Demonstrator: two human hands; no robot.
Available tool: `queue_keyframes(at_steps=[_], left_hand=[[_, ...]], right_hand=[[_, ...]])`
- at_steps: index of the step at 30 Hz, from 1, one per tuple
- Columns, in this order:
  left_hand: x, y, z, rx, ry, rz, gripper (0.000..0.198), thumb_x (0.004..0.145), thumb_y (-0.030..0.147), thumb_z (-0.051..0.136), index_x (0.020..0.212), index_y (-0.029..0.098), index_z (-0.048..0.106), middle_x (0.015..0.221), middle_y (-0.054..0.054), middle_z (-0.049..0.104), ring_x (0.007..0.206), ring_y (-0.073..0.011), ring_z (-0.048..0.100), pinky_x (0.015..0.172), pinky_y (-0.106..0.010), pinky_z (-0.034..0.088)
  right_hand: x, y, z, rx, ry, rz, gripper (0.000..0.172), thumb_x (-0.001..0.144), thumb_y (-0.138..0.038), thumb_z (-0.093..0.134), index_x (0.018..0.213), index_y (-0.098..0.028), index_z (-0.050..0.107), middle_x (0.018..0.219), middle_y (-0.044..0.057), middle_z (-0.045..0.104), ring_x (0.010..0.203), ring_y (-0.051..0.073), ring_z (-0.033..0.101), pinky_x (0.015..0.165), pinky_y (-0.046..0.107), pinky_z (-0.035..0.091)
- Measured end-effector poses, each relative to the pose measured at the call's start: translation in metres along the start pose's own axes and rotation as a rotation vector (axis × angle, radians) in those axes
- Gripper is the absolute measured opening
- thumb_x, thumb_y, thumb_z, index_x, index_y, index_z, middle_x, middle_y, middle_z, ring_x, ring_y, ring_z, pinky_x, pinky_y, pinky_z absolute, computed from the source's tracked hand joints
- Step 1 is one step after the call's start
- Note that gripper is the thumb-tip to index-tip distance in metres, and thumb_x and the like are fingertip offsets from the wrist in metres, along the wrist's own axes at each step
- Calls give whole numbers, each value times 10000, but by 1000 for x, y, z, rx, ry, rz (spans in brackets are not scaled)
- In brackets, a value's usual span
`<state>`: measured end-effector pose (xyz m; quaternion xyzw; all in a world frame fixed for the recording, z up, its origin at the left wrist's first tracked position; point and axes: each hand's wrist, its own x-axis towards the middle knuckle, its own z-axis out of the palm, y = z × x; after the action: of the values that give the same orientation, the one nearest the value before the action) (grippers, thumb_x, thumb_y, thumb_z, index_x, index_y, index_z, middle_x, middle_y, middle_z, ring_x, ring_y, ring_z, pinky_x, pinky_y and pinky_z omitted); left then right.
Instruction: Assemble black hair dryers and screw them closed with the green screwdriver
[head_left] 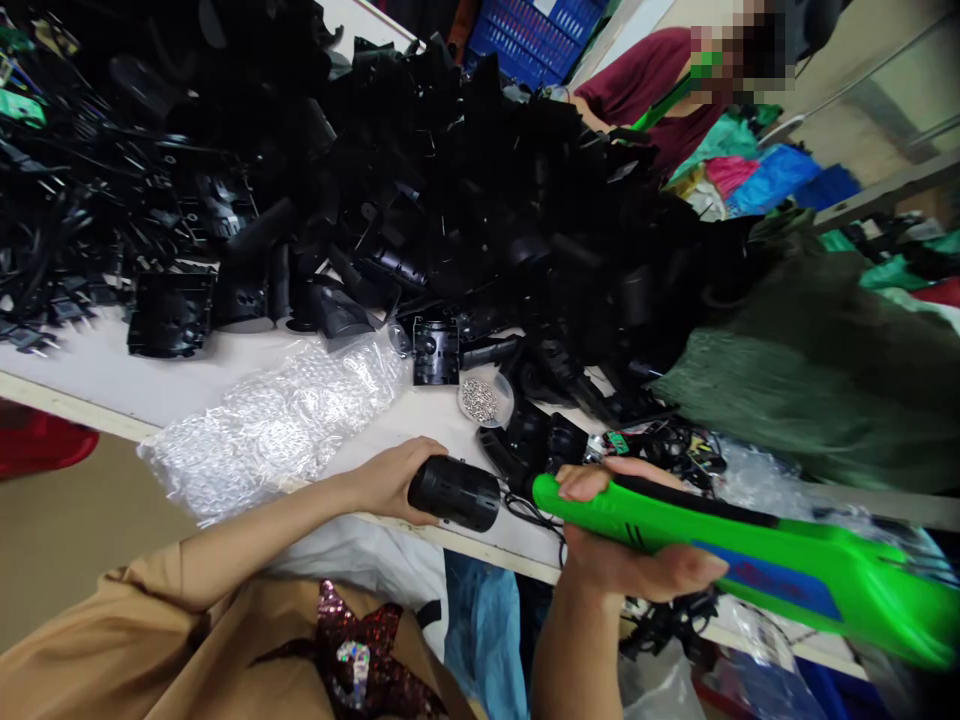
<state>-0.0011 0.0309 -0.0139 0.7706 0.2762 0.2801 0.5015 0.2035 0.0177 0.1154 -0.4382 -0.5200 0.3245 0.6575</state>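
Note:
My left hand (396,482) is wrapped round the back end of a black plastic cylindrical housing (459,494), which lies on its side near the table's front edge. In my right hand (611,562) is a long bright green electric screwdriver (675,520) with a black strip and a blue label. Its narrow end points left towards the housing, slightly apart from it; I cannot make out a bit. A round clear dish of small metal screws (480,400) stands just beyond the housing. Curved black plastic parts (536,430) lie between the dish and the screwdriver.
A large heap of black plastic parts (450,200) covers the back of the white table (82,365). Bubble wrap (277,425) hangs over the front edge. Wires with a green circuit board (617,442) and a dark green sack (817,370) are at right. Another person (660,90) sits across.

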Motion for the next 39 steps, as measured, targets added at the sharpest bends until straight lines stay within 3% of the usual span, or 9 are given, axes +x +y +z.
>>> queue_keyframes(at_steps=[23, 29, 33, 39], left_hand=[[4, -4, 3, 47, -53, -54, 743, 641, 429, 705, 1233, 215, 310, 1232, -120, 451, 1121, -275, 481, 955, -425, 410], [5, -7, 1, -5, -78, -122, 780, 634, 468, 711, 1252, 215, 307, 1225, -116, 473, 1076, -268, 511, 912, -396, 430], [5, -9, 1, -22, -75, -81, 770, 639, 483, 706, 1245, 204, 320, 1209, -118, 481, 1071, -263, 512, 911, -384, 426], [5, -6, 2, 7, -77, -151, 809, 604, 486, 723, 1244, 208, 315, 1186, -105, 501, 1034, -266, 532, 874, -381, 438]], right_hand=[[-16, 11, 7, 44, 28, 84, 570, 647, -711, 556, 908, -209, 613, 606, -5, 593, 546, 165, 550, 499, 301, 452], [-2, 23, 5, 78, -118, 207, 602, 585, -760, 559, 820, -207, 609, 557, -18, 577, 491, 162, 526, 446, 290, 420], [1, 29, 7, 57, -200, 134, 643, 603, -793, 497, 812, -195, 610, 538, -21, 569, 467, 154, 523, 432, 283, 420], [-2, 33, 11, 28, -95, 175, 664, 600, -808, 476, 804, -188, 598, 526, -3, 556, 453, 165, 520, 405, 290, 409]])
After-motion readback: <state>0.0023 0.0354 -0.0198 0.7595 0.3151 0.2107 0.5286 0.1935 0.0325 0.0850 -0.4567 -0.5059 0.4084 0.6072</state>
